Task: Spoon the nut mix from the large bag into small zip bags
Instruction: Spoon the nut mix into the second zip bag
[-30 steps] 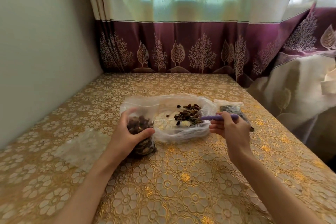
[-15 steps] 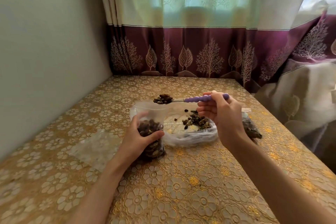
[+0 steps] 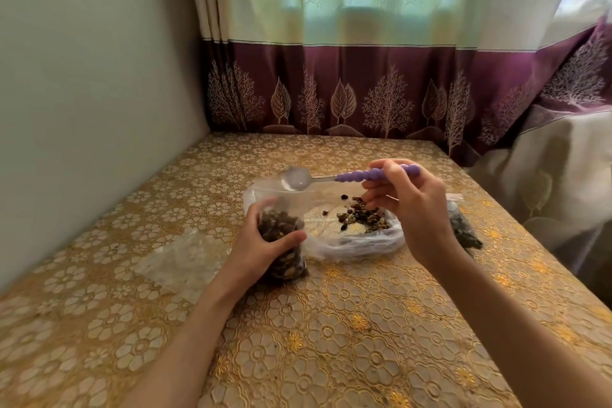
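Fingers of the left hand [image 3: 261,247] curl round a small zip bag [image 3: 281,242] of nut mix standing upright on the table [image 3: 331,325], thumb across its near side. The right hand [image 3: 410,209] pinches the purple handle of a spoon [image 3: 347,175], its empty bowl over the small bag's open mouth. The large bag [image 3: 357,235] lies just right, nut mix [image 3: 361,215] inside; another filled bag [image 3: 463,232] sits far right, flat empty bags [image 3: 182,262] left

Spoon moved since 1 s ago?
Yes. The spoon went from inside the large bag up and left to above the small bag, now empty.
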`<state>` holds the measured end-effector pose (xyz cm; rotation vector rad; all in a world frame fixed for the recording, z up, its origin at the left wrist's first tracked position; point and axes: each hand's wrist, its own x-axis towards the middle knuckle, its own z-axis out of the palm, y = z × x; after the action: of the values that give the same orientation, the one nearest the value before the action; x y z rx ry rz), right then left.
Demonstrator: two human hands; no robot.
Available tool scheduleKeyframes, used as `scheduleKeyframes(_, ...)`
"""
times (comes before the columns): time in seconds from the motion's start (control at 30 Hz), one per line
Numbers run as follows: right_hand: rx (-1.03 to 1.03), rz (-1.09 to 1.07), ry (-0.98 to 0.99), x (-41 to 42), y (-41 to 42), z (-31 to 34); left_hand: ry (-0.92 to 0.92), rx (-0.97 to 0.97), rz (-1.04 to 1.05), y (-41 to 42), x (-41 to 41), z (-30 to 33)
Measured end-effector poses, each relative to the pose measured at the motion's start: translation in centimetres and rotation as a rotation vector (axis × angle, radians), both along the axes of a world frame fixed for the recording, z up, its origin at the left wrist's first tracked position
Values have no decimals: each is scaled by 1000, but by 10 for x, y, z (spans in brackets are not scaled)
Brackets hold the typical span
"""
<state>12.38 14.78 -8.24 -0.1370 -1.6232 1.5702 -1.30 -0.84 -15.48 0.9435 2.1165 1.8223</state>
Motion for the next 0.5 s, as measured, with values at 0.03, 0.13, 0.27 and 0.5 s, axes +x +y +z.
scheduleKeyframes(0.03, -35, -17, 14, 2, 2, -1, 0, -3, 3, 0, 0, 0)
scheduleKeyframes(0.13, -90, -104, 35, 11, 10, -8, -13, -10, 10, 0, 1, 0)
scheduleKeyframes(0.27, -81, -209, -6, 25, 21, -24, -20, -17, 9, 0, 2, 0)
scheduleKeyframes(0.5, -163, -233, -107, 46, 35, -47, -5, -6, 7, 1, 1, -1)
